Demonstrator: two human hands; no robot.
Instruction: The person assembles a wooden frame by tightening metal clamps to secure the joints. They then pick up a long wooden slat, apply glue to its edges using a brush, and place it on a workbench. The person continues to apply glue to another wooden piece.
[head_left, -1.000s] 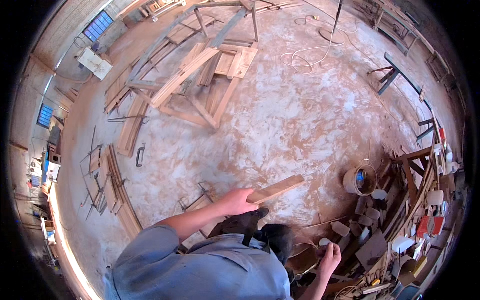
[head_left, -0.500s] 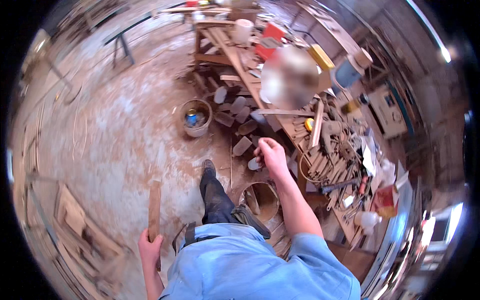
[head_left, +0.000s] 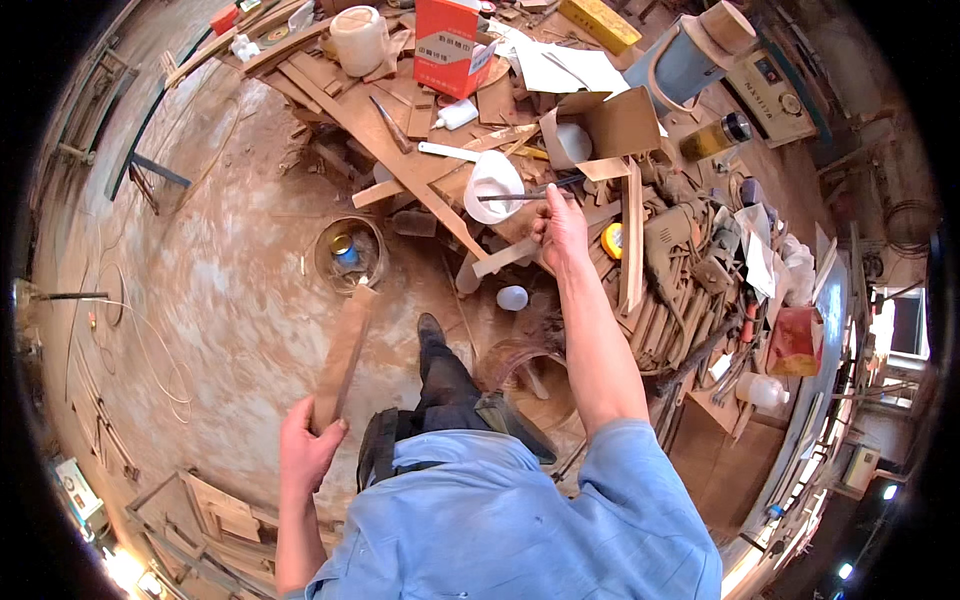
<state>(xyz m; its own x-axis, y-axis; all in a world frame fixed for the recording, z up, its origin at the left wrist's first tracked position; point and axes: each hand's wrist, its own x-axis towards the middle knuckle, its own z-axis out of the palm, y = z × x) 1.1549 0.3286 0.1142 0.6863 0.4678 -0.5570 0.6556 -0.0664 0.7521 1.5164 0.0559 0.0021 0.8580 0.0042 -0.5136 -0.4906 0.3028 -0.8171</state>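
My left hand (head_left: 308, 443) is closed around the lower end of a flat wooden strip (head_left: 345, 350), which tilts up and away over the floor. At the cluttered bench, my right hand (head_left: 562, 228) pinches a thin dark stick (head_left: 515, 197). The stick crosses the mouth of a white plastic cup (head_left: 490, 180) that has pale stuff inside. Whether its tip touches the contents I cannot tell. Close to that hand are a cut wooden batten (head_left: 507, 257), an open cardboard box (head_left: 610, 130) and a yellow tape measure (head_left: 612, 240).
A power tool (head_left: 668, 235) and wood scraps cover the bench's right part. Farther back stand a red-orange box (head_left: 447, 50), a white tub (head_left: 358, 40) and a blue-grey container (head_left: 680, 65). On the floor are a bucket (head_left: 350, 255) with a blue can inside and a white bottle (head_left: 512, 298).
My right hand has moved up to the bench and now grips the thin stick at the white cup. My left hand has raised the wooden strip, tilting it rightward. The view has turned.
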